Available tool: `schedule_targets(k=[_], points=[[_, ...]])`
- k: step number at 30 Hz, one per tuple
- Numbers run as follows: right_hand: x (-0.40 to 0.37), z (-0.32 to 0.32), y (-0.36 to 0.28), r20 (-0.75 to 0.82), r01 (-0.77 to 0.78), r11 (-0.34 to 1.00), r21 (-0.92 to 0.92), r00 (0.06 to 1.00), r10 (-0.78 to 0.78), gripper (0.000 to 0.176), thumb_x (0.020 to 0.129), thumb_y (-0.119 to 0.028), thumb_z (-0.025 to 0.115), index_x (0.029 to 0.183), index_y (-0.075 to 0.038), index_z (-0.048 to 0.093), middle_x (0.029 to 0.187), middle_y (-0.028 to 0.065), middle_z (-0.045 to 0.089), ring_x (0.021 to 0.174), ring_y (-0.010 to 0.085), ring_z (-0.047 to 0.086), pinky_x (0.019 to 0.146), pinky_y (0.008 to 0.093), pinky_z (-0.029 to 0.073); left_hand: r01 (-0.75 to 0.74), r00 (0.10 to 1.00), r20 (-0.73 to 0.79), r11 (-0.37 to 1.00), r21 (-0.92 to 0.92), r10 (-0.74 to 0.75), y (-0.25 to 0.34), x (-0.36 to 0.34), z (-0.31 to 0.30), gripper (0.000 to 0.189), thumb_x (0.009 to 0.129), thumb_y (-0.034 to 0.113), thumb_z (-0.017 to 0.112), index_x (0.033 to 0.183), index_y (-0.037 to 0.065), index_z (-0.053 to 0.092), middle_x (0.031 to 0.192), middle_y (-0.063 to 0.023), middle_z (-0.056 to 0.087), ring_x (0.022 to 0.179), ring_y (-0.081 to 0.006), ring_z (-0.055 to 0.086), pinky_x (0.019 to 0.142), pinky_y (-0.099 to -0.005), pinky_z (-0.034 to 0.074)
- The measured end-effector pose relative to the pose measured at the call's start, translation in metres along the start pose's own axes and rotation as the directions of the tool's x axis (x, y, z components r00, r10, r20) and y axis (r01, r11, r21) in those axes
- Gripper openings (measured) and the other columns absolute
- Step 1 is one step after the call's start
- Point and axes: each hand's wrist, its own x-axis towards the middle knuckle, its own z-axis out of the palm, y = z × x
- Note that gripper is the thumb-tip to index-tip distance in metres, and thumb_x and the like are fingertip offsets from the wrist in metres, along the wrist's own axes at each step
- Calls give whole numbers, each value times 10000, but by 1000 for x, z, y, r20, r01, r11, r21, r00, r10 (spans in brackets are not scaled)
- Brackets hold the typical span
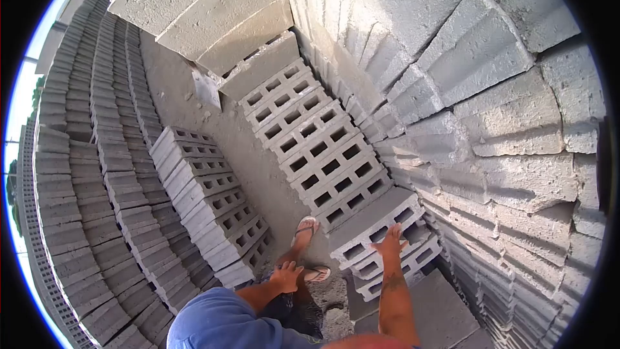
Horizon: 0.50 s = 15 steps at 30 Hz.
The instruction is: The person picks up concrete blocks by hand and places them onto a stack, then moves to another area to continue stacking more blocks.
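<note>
Just beneath right hand (390, 243), hollow block (366, 243)

The right hand (389, 244), fingers spread, rests on a grey, rectangular, hollow concrete block (366, 244). The left hand (287, 278) contacts the bent, bare-shinned leg (301, 243). A row of grey, three-celled concrete blocks (309, 156) extends forward beside a tall stack of rough grey concrete blocks (465, 77). Opposite, across dusty grey ground (242, 148), stands a shorter row of grey hollow concrete blocks (205, 216).
</note>
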Motion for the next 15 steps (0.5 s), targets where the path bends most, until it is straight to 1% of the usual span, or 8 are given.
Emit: schedule_targets(k=[3, 5, 6, 9, 10, 13, 14, 15], points=[[-7, -13, 18, -146, -64, 994, 88, 986, 76, 924, 756, -489, 663, 1442, -73, 204, 1491, 137, 233, 1386, 297, 187, 1063, 621, 122, -52, 997, -64, 998, -28, 51, 12, 18, 8, 792, 715, 283, 657, 1411, 175, 294, 1441, -147, 265, 1339, -349, 238, 1027, -547, 275], [13, 14, 14, -627, 137, 951, 279, 775, 72, 915, 744, -487, 673, 1428, -55, 246, 1487, 128, 238, 1384, 286, 185, 1067, 589, 130, -25, 997, -79, 999, -26, 23, 2, 10, 9, 784, 717, 287, 655, 1406, 171, 300, 1436, -146, 273, 1335, -346, 246, 1034, -537, 268], [24, 21, 0, -712, 175, 950, 258, 700, 65, 818, 807, -487, 608, 1412, -47, 277, 1485, 133, 233, 1376, 288, 204, 1062, 580, 138, 1, 997, -78, 1000, -18, -2, -7, 6, 9, 784, 717, 287, 655, 1406, 171, 300, 1436, -146, 273, 1335, -346, 246, 1034, -537, 268], [58, 23, -24, -740, 96, 952, 292, 653, 161, 730, 881, -482, 503, 1415, -43, 270, 1493, 132, 208, 1373, 281, 217, 1064, 579, 128, 17, 995, -95, 999, 36, -13, -11, 5, 14, 784, 721, 291, 656, 1408, 172, 296, 1440, -140, 268, 1336, -342, 247, 1040, -534, 256], [60, 27, -30, -770, 18, 980, 197, 622, 144, 679, 925, -467, 409, 1428, -46, 236, 1509, 121, 164, 1375, 252, 217, 1082, 554, 114, 31, 997, -75, 999, 20, -29, -11, 4, 15, 787, 722, 309, 656, 1408, 185, 292, 1443, -134, 266, 1345, -334, 237, 1045, -525, 251], [60, 21, -43, -776, -118, 975, 186, 591, 220, 648, 930, -442, 390, 1431, -59, 239, 1519, 109, 131, 1337, 230, 302, 1104, 521, 91, 57, 997, -57, 998, 30, -55, -11, 14, 25, 791, 725, 323, 647, 1414, 199, 280, 1457, -125, 255, 1359, -322, 220, 1056, -512, 238], [48, 8, -50, -693, -122, 962, 243, 672, 261, 625, 928, -398, 408, 1433, -72, 236, 1531, 85, 92, 1284, 225, 394, 1122, 472, 93, 63, 998, -30, 997, 47, -62, -15, 12, 26, 792, 727, 320, 639, 1420, 201, 273, 1467, -123, 245, 1364, -319, 213, 1061, -510, 230], [46, 5, -51, -691, -126, 961, 244, 673, 264, 625, 928, -398, 408, 1433, -72, 236, 1531, 85, 92, 1284, 225, 394, 1122, 472, 93, 61, 998, -27, 997, 49, -60, -14, 13, 23, 792, 727, 320, 639, 1420, 201, 273, 1467, -123, 245, 1364, -319, 213, 1061, -510, 230]])
